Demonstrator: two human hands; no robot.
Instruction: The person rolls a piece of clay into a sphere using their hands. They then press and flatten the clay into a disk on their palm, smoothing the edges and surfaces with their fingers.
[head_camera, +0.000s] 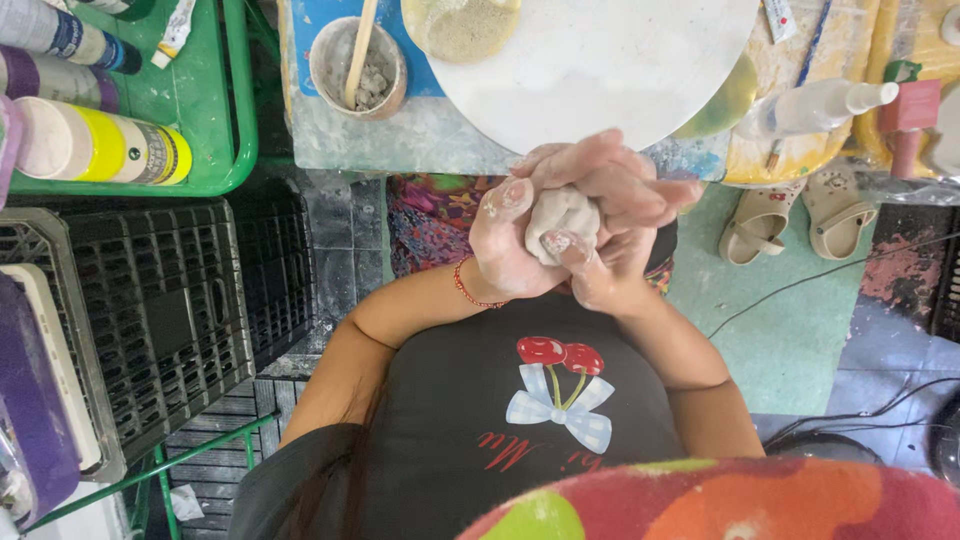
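Observation:
A lump of pale grey clay (560, 218) is pressed between both my hands, held above my lap in front of the table edge. My left hand (503, 250), with a red string bracelet on its wrist, cups the lump from the left, thumb on top. Wrapping it from the right and from above is my right hand (628, 205), its fingers lying over the left hand's fingers. Clay dust covers both hands. Only the lump's middle shows between the fingers.
A round white board (600, 80) lies on the table ahead, beside a small cup of clay bits holding a wooden stick (357, 65). Further left are a green tray (215, 120) of paint bottles and black crates (150, 310). A spray bottle (815, 105), sandals (760, 225) and cables lie at right.

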